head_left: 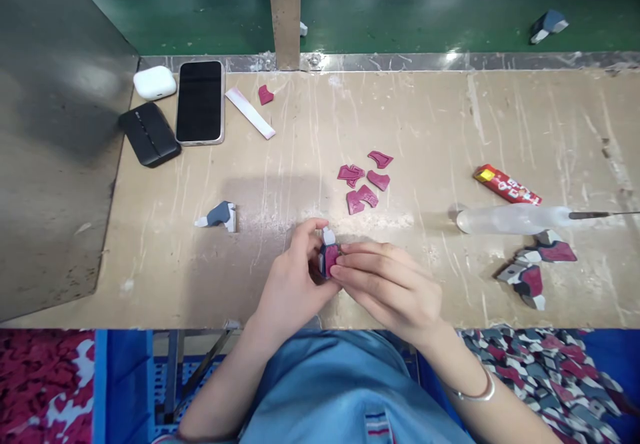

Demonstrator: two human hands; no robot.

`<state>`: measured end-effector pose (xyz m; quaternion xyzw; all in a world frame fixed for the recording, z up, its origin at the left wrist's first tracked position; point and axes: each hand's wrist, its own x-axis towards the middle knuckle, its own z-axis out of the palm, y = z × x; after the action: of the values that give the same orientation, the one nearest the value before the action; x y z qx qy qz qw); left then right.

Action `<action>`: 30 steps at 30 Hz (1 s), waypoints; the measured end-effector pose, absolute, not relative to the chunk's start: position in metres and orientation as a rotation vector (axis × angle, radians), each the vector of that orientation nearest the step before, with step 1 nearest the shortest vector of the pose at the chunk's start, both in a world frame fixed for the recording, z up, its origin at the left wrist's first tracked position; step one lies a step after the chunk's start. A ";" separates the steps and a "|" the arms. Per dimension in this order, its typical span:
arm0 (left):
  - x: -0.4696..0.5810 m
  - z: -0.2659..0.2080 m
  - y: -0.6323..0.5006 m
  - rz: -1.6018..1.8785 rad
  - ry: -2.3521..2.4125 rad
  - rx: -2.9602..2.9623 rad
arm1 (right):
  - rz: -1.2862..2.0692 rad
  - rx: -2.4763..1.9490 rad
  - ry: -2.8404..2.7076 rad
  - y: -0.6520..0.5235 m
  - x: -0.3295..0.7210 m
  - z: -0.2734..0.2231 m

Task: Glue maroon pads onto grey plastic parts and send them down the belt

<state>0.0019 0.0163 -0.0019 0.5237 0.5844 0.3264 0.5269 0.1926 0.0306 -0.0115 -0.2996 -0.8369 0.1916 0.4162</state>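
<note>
My left hand (295, 284) is closed around a small plastic part in dark blue and white (328, 236), near the table's front edge. On that part's face lies a magenta plastic piece (331, 259). The fingertips of my right hand (395, 284) press against this magenta piece from the right; its fingers are held together. Just beyond my hands sits a loose group of several magenta pieces (379, 181). To the left lies a blue-and-white part (220, 215) without magenta on it. At the right are two assembled parts with magenta faces (555, 251).
A clear bottle with a needle tip (515, 219) and a red wrapper (507, 184) lie at right. A phone (201, 103), white case (155, 83), black device (149, 134) and white strip (250, 113) occupy the back left. Below the edge are bins of magenta pieces (40, 384) and assembled parts (545, 377).
</note>
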 end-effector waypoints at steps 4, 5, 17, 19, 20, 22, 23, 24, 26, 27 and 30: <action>-0.002 0.002 0.011 0.819 1.315 1.212 | 0.588 -0.817 -2.036 0.028 0.188 -0.012; -0.004 0.004 0.010 0.829 1.262 1.198 | 0.601 -0.832 -2.023 0.027 0.188 -0.011; -0.007 0.010 0.001 0.980 0.998 0.794 | 0.936 -0.930 -1.486 0.005 0.178 -0.011; -0.008 0.014 0.003 0.944 0.985 0.788 | 0.896 -0.934 -1.459 0.002 0.175 -0.012; -0.008 0.015 0.004 0.934 0.985 0.790 | 0.876 -0.939 -1.465 0.001 0.175 -0.012; -0.008 0.016 0.005 0.920 0.994 0.794 | 0.846 -0.953 -1.491 0.000 0.174 -0.010; -0.007 0.016 0.005 0.925 0.999 0.792 | 0.837 -0.959 -1.510 0.001 0.174 -0.009; -0.006 0.015 0.005 0.936 1.000 0.785 | 0.826 -0.961 -1.529 0.001 0.175 -0.007; -0.005 0.014 0.005 0.967 0.998 0.768 | 0.803 -0.961 -1.565 0.001 0.175 -0.005; -0.004 0.013 0.004 0.976 0.998 0.765 | 0.795 -0.961 -1.582 0.001 0.175 -0.004; -0.004 0.012 0.003 0.969 1.002 0.784 | 0.806 -0.958 -1.594 0.000 0.175 -0.004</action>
<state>-0.0036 0.0032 0.0120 0.3514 0.4493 0.4347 0.6969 0.1746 0.0001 -0.0037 -0.4010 -0.6675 0.3375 0.5289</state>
